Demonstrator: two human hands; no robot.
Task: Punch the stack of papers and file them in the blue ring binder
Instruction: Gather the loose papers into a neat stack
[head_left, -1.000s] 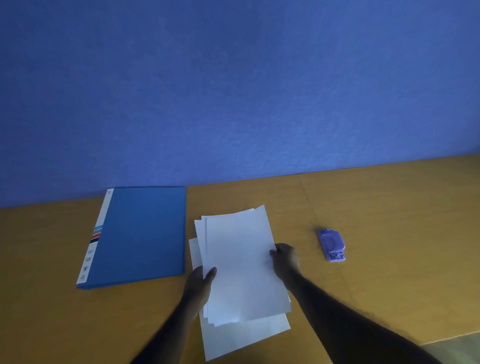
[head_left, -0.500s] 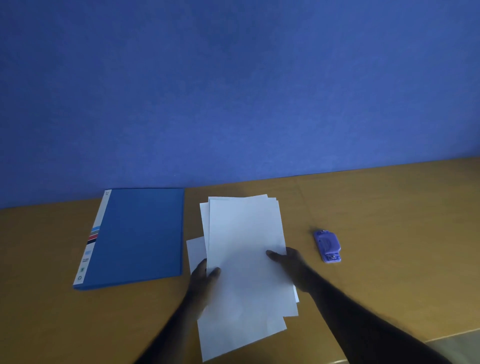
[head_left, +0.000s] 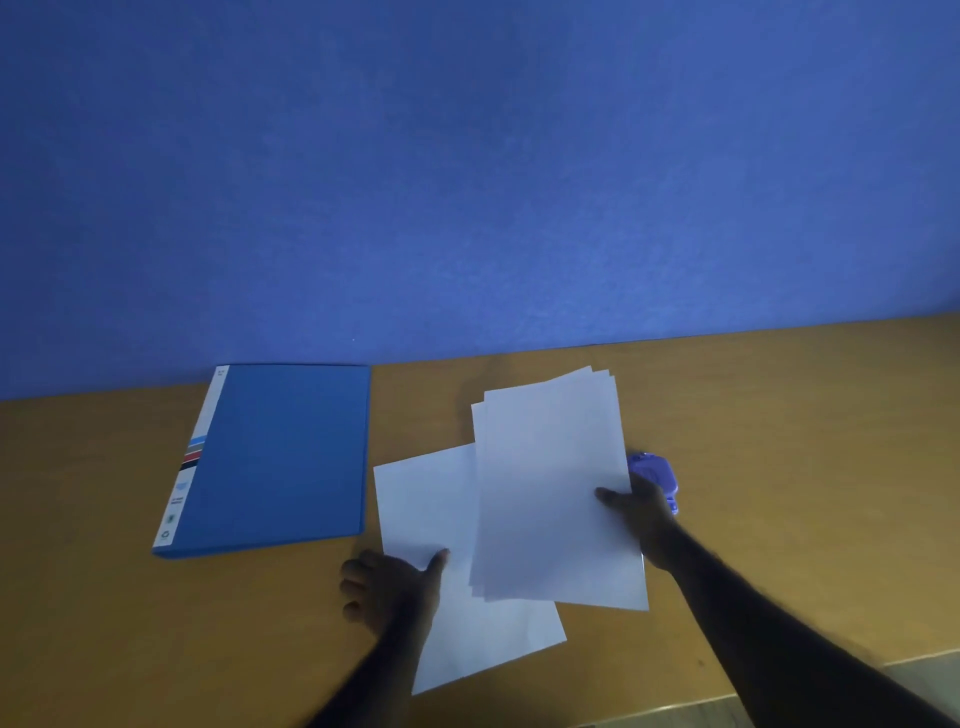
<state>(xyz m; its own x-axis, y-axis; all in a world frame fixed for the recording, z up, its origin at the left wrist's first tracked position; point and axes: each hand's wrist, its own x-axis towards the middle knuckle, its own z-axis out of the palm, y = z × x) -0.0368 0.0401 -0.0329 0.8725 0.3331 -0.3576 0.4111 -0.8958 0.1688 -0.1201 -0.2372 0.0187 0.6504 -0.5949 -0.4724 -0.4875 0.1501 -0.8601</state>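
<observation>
A closed blue ring binder (head_left: 280, 457) lies flat on the wooden table at the left. My right hand (head_left: 641, 512) grips the right edge of a stack of white papers (head_left: 550, 493), thumb on top, holding it over the table. One single white sheet (head_left: 441, 525) lies on the table beneath it. My left hand (head_left: 389, 587) pinches that sheet's left edge, thumb on the paper. A small purple hole punch (head_left: 657, 475) sits just behind my right hand, partly hidden by it.
The wooden table (head_left: 779, 441) runs up to a blue wall (head_left: 467, 182) at the back. The table's front edge (head_left: 727, 701) shows at the lower right.
My right hand has carried most of the papers to the right, uncovering the single sheet under my left hand. The papers now partly cover the hole punch.
</observation>
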